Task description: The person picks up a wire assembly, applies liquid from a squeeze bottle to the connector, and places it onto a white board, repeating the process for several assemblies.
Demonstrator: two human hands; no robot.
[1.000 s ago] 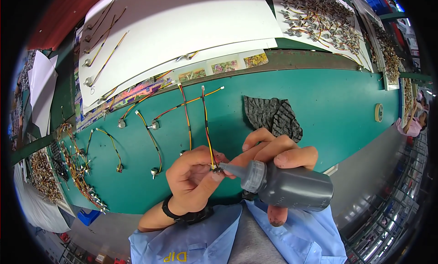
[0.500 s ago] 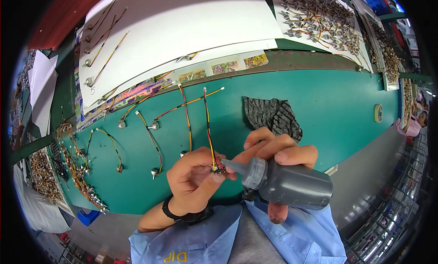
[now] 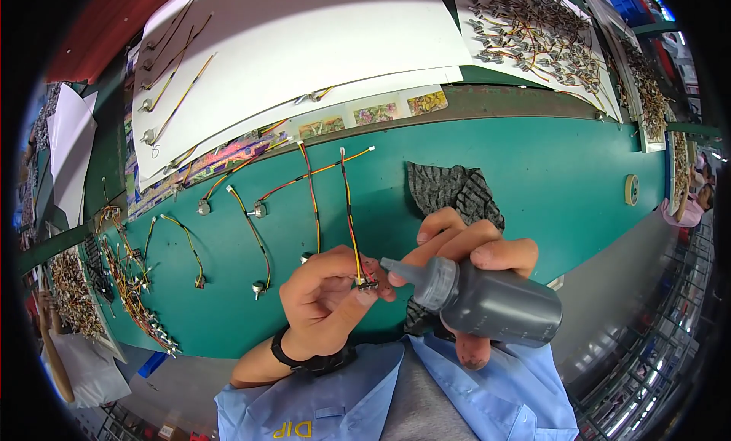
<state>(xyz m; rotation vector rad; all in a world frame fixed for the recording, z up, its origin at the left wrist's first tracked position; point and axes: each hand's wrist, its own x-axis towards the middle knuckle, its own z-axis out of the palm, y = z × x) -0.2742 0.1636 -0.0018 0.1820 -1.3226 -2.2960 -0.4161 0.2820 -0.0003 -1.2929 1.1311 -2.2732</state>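
Closest, one blue jacket (image 3: 312, 399) carries yellow lettering, and one black band (image 3: 316, 362) rings the left wrist. The left hand (image 3: 324, 308) pinches one small wired part (image 3: 367, 286) between thumb and fingers, its grip closed down to the part's width, the wires reaching away over the desk (image 3: 563, 167). The right hand's (image 3: 483, 250) grip curls around one dark grey bottle (image 3: 506, 308), spread only as far as the bottle's girth; faint marks on its side are too small to read, and its contents cannot be told. The tapered nozzle (image 3: 407, 272) points at the wired part, just beside it but apart. Beyond, at least five loose wired parts (image 3: 260, 209) lie on the green desk, one partly hidden behind the left hand; a tangled bundle (image 3: 137, 304) at left defies counting. One dark striped cloth (image 3: 453, 193) lies past the right hand, one tape roll (image 3: 632, 188) well to the right. At far left, a tray (image 3: 114, 346) holds heaped brownish pieces. Farthest, one large white sheet (image 3: 304, 30) bears a handwritten character and four wired parts along its left side; right of it sits a dense pile (image 3: 537, 41) of more.
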